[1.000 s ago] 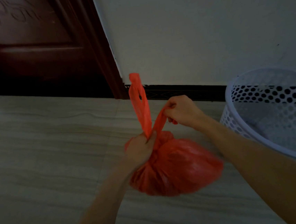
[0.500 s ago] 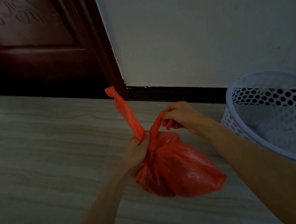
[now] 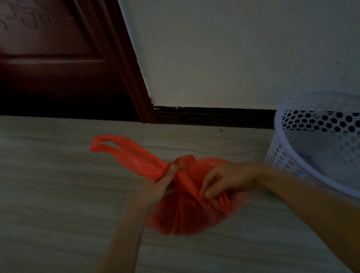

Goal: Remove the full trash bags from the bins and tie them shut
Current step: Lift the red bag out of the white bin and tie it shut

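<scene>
A full red plastic trash bag sits on the pale tiled floor in the middle of the view. My left hand grips the bag's neck where one long handle loop starts; the loop trails out to the upper left. My right hand lies over the top of the bag, its fingers pinching the other handle low against the plastic. A white perforated bin stands to the right, without a liner.
A white wall with a dark skirting board runs behind the bag. A dark red wooden door and its frame fill the upper left. Tiled floor stretches to the left and front.
The upright handle loop in my left hand has swung down to the upper left. My right hand has dropped from above the bag onto its top, carrying the other handle down.
</scene>
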A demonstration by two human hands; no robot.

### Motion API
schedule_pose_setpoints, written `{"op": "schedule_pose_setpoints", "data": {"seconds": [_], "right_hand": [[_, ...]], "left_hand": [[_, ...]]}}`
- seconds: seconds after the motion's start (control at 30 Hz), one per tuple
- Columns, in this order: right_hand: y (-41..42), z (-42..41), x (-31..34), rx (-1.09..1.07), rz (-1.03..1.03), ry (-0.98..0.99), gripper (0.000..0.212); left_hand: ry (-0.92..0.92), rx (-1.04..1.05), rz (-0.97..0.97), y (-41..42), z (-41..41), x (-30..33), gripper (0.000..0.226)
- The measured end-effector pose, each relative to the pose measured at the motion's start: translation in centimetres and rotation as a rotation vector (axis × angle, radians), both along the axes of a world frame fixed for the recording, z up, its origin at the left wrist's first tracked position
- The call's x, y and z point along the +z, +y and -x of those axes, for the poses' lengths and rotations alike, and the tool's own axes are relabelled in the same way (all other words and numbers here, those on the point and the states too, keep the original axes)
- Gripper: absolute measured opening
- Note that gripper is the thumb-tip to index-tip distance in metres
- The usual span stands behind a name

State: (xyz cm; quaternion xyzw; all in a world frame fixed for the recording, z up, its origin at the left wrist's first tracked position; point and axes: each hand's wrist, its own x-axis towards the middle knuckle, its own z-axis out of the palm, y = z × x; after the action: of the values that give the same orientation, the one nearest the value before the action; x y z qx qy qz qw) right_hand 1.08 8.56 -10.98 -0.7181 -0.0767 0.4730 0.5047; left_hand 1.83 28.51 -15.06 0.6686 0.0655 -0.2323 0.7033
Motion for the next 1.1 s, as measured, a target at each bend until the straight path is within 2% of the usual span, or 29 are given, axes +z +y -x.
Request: {"op": "schedule_pose_setpoints", "data": {"seconds": [0.13,0.27,0.4,0.47,0.53,0.6,0.67,0.73,0.83,0.9,0.97,1.0,1.1], "right_hand": [[0.1,-0.1,-1.7,0.050,0.211,-0.152,0.023],[-0.6,-0.7,-1.9,0.119,0.326,-0.205,0.025],[-0.5,-0.5,-1.0,0.143,0.303,0.001,0.031],[-1.6,-1.2,-0.2,0.119,0.304,-0.127,0.024],[-2.7,-2.0,0.3,-0.062,0.325,-0.418,0.016],[-2.5,-2.0,-0.2,-0.168,0.301,-0.580,0.018],[-1.2,-1.2,-1.5,-0.049,0.294,-0.587,0.037],[-0.1,-0.6,-2.9,0.056,0.365,-0.628,0.035],[0.1,-0.5,-2.9,-0.018,0.398,-0.713,0.017],[0.5,-0.6,-2.3,-0.009,0.353,-0.732,0.017],[1.2,-0.5,-1.7,0.022,0.302,-0.767,0.020],[1.4,-0.5,-1.6,0.025,0.276,-0.787,0.019],[1.7,-0.1,-1.1,0.039,0.242,-0.793,0.017]], "left_hand": [[0.110,0.062,0.137,-0.3,0.8,-0.6,0.016],[0.115,0.027,0.147,-0.2,0.9,-0.7,0.024],[0.119,0.046,0.019,-0.4,0.7,-0.4,0.026],[0.088,0.007,-0.054,-0.2,0.4,-0.2,0.026],[0.029,-0.081,-0.130,0.1,0.3,0.0,0.020],[-0.008,-0.107,-0.182,0.1,0.4,0.2,0.019],[-0.024,-0.127,-0.179,-0.1,0.6,0.5,0.022],[-0.078,-0.183,-0.207,-0.2,0.8,0.8,0.026],[-0.258,-0.115,-0.352,-0.2,1.0,0.6,0.027],[-0.434,-0.025,-0.609,-0.4,1.1,0.8,0.025],[-0.588,-0.010,-0.931,-0.6,1.1,0.8,0.039],[-0.619,-0.003,-1.010,-0.6,1.0,0.7,0.040],[-0.613,0.063,-1.059,-0.7,0.6,0.5,0.036]]}}
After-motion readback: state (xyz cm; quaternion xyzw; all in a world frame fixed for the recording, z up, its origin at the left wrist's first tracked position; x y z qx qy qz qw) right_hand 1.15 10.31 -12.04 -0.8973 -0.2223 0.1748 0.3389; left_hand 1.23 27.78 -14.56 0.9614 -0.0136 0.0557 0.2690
